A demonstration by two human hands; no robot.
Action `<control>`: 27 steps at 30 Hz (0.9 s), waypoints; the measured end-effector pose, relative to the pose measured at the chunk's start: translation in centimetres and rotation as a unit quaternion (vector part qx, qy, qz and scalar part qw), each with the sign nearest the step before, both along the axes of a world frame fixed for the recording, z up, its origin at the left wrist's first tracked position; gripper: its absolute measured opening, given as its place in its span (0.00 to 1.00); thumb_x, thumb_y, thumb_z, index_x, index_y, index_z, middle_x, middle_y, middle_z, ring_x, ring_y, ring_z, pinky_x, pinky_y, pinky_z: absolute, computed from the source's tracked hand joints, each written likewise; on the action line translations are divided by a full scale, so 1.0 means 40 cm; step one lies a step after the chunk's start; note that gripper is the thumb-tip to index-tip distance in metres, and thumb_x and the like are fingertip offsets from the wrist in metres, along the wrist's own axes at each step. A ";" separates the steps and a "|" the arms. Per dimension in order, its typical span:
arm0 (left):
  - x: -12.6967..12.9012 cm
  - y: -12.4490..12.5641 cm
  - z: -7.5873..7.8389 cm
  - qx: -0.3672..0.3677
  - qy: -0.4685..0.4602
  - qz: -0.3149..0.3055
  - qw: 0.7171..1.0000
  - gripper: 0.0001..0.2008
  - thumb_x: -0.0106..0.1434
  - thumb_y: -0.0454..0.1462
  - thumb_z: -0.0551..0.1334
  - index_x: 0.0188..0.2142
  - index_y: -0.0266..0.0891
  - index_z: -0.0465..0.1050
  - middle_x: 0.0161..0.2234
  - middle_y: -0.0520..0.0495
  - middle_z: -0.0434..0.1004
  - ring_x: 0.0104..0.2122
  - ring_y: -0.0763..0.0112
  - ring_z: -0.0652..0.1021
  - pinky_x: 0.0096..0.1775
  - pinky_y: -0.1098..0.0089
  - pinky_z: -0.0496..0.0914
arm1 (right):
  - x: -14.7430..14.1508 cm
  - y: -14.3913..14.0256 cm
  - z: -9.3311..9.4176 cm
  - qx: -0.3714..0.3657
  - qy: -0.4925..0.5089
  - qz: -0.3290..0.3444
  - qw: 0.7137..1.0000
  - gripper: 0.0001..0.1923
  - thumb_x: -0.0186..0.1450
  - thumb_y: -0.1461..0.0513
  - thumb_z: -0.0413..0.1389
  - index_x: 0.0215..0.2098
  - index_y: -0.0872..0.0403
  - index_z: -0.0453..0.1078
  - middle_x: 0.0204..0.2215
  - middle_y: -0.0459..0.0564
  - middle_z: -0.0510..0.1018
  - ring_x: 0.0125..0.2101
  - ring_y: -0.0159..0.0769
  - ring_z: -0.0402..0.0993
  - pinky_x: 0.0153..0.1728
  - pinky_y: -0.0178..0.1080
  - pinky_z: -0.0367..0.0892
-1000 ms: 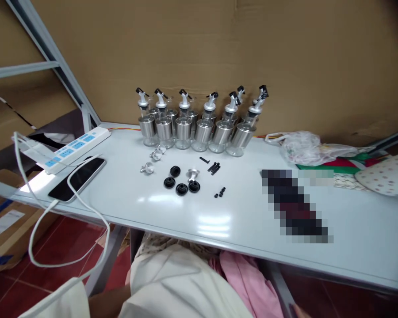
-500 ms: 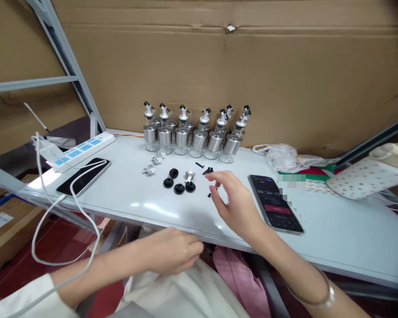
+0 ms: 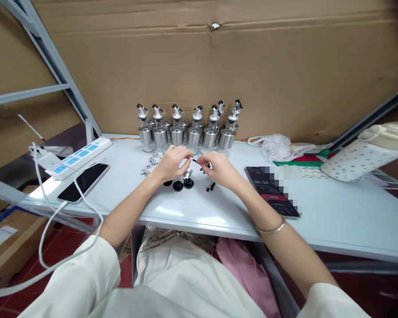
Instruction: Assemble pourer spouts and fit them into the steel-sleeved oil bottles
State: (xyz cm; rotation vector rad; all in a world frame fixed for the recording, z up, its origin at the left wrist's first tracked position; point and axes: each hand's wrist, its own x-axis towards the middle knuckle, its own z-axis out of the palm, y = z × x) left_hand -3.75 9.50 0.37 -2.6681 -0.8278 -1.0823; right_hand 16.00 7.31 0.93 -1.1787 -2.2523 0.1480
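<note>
My left hand [image 3: 171,161] reaches over the small parts on the white table [image 3: 334,221], fingers curled down above the black round caps [image 3: 178,186] and a silver spout piece [image 3: 187,175]. What it grips is hidden. My right hand [image 3: 220,170] is close beside it, fingertips pinched on a small black stick-like part [image 3: 204,167]. A few tiny black bits [image 3: 210,187] lie just in front of that hand. Several steel-sleeved glass dispenser bottles [image 3: 185,132] with spouts stand in a row behind both hands.
A phone showing a timer [image 3: 272,196] lies right of my right hand. At left are a dark phone [image 3: 82,181], a white power strip [image 3: 79,154] and a white cable [image 3: 53,221]. A plastic bag [image 3: 275,145] and a spotted flask [image 3: 361,152] sit at back right, before a cardboard wall.
Both hands came up from below the table edge. The left moved onto the caps and spout parts; the right went from hovering to pinching a small black part.
</note>
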 end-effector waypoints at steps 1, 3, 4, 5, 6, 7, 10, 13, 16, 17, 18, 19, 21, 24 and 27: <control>-0.007 -0.001 0.002 -0.010 0.012 0.003 1.000 0.06 0.61 0.32 0.53 0.35 0.37 0.68 0.31 0.48 0.76 0.33 0.69 0.75 0.38 0.68 0.63 | -0.001 -0.002 -0.004 -0.003 -0.020 0.012 1.000 0.11 0.59 0.71 0.50 0.34 0.55 0.74 0.31 0.52 0.79 0.34 0.39 0.71 0.37 0.39 0.61; -0.020 0.001 0.008 -0.041 0.037 0.015 0.998 0.07 0.58 0.31 0.54 0.35 0.37 0.69 0.31 0.48 0.76 0.34 0.68 0.75 0.39 0.67 0.63 | -0.002 -0.005 -0.010 -0.008 -0.046 0.024 0.999 0.12 0.60 0.72 0.50 0.36 0.56 0.74 0.31 0.52 0.79 0.33 0.38 0.71 0.37 0.39 0.60; -0.024 0.004 0.010 -0.063 0.053 0.021 0.996 0.07 0.57 0.32 0.55 0.36 0.37 0.69 0.32 0.48 0.76 0.34 0.68 0.75 0.39 0.67 0.63 | -0.001 -0.005 -0.012 -0.010 -0.053 0.025 0.998 0.13 0.61 0.72 0.50 0.36 0.56 0.74 0.31 0.52 0.79 0.33 0.38 0.71 0.37 0.38 0.59; -0.027 0.007 0.010 -0.086 0.070 0.025 0.994 0.08 0.57 0.33 0.56 0.36 0.37 0.70 0.33 0.48 0.76 0.35 0.67 0.76 0.40 0.67 0.64 | 0.001 -0.005 -0.013 -0.009 -0.056 0.023 0.998 0.13 0.61 0.72 0.50 0.37 0.56 0.74 0.31 0.53 0.79 0.33 0.37 0.71 0.36 0.38 0.59; -0.029 0.011 0.009 -0.109 0.084 0.028 0.990 0.08 0.57 0.35 0.58 0.37 0.37 0.71 0.33 0.49 0.77 0.35 0.67 0.76 0.40 0.67 0.64 | 0.002 -0.004 -0.014 -0.007 -0.057 0.020 0.998 0.13 0.61 0.72 0.50 0.37 0.57 0.74 0.31 0.53 0.79 0.33 0.37 0.71 0.36 0.38 0.59; -0.030 0.014 0.006 -0.129 0.096 0.028 0.987 0.08 0.57 0.37 0.59 0.37 0.38 0.71 0.32 0.49 0.77 0.34 0.67 0.76 0.40 0.67 0.64 | 0.004 -0.003 -0.015 -0.006 -0.058 0.017 0.998 0.13 0.61 0.72 0.50 0.37 0.57 0.74 0.30 0.53 0.79 0.33 0.38 0.71 0.36 0.38 0.59; -0.028 0.019 -0.006 -0.158 0.119 0.020 0.980 0.10 0.57 0.40 0.62 0.37 0.38 0.73 0.30 0.50 0.78 0.32 0.67 0.77 0.40 0.68 0.65 | 0.010 0.000 -0.018 -0.026 -0.054 0.025 0.998 0.09 0.63 0.67 0.52 0.37 0.57 0.74 0.29 0.53 0.78 0.30 0.36 0.71 0.34 0.37 0.59; -0.027 0.024 -0.015 -0.168 0.138 0.016 0.976 0.07 0.59 0.39 0.63 0.36 0.37 0.74 0.30 0.49 0.78 0.31 0.68 0.77 0.38 0.69 0.65 | 0.012 0.005 -0.023 -0.052 -0.048 0.028 0.997 0.09 0.65 0.63 0.53 0.35 0.58 0.74 0.29 0.53 0.78 0.28 0.35 0.70 0.32 0.36 0.58; -0.028 0.031 -0.019 -0.173 0.130 0.015 0.976 0.06 0.62 0.37 0.61 0.34 0.37 0.74 0.28 0.49 0.77 0.30 0.70 0.76 0.36 0.71 0.66 | 0.013 0.008 -0.027 -0.050 -0.049 0.017 0.997 0.09 0.65 0.63 0.53 0.36 0.58 0.74 0.30 0.53 0.78 0.30 0.36 0.70 0.33 0.36 0.58; -0.027 0.032 -0.020 -0.167 0.115 0.014 0.979 0.05 0.62 0.36 0.61 0.33 0.36 0.74 0.28 0.49 0.77 0.29 0.70 0.76 0.36 0.71 0.66 | 0.013 0.008 -0.028 -0.048 -0.049 0.014 0.998 0.08 0.65 0.63 0.53 0.36 0.58 0.74 0.30 0.53 0.78 0.31 0.36 0.70 0.34 0.37 0.58; -0.026 0.033 -0.021 -0.156 0.095 0.011 0.983 0.05 0.62 0.36 0.61 0.33 0.36 0.74 0.28 0.49 0.77 0.30 0.71 0.76 0.36 0.71 0.66 | 0.012 0.008 -0.028 -0.046 -0.047 0.012 0.998 0.08 0.65 0.62 0.54 0.37 0.57 0.74 0.30 0.52 0.78 0.31 0.36 0.70 0.34 0.37 0.57; -0.024 0.031 -0.022 -0.142 0.070 0.008 0.987 0.05 0.62 0.36 0.60 0.33 0.36 0.73 0.28 0.49 0.76 0.30 0.71 0.76 0.37 0.71 0.67 | 0.011 0.007 -0.029 -0.043 -0.045 0.010 0.998 0.08 0.65 0.61 0.55 0.38 0.57 0.74 0.31 0.52 0.78 0.32 0.37 0.70 0.35 0.37 0.57; -0.017 0.023 -0.023 -0.114 0.012 0.003 0.993 0.06 0.63 0.36 0.60 0.33 0.36 0.72 0.28 0.50 0.75 0.30 0.72 0.75 0.36 0.72 0.68 | 0.008 0.004 -0.028 -0.032 -0.042 0.008 0.999 0.10 0.63 0.59 0.57 0.39 0.56 0.73 0.31 0.51 0.79 0.34 0.38 0.71 0.35 0.38 0.55; -0.002 0.003 -0.025 -0.080 -0.071 -0.003 0.994 0.07 0.65 0.38 0.58 0.33 0.36 0.70 0.28 0.50 0.74 0.29 0.75 0.74 0.34 0.74 0.68 | 0.003 -0.003 -0.024 -0.005 -0.041 0.002 0.999 0.10 0.62 0.57 0.58 0.38 0.55 0.73 0.31 0.50 0.79 0.35 0.39 0.72 0.35 0.38 0.52; 0.009 -0.012 -0.029 -0.052 -0.129 -0.012 0.990 0.08 0.66 0.39 0.57 0.33 0.36 0.69 0.27 0.51 0.73 0.28 0.77 0.74 0.31 0.76 0.69 | 0.000 -0.012 -0.018 0.017 -0.037 -0.005 0.999 0.08 0.62 0.58 0.58 0.34 0.54 0.72 0.30 0.49 0.79 0.34 0.39 0.72 0.35 0.39 0.50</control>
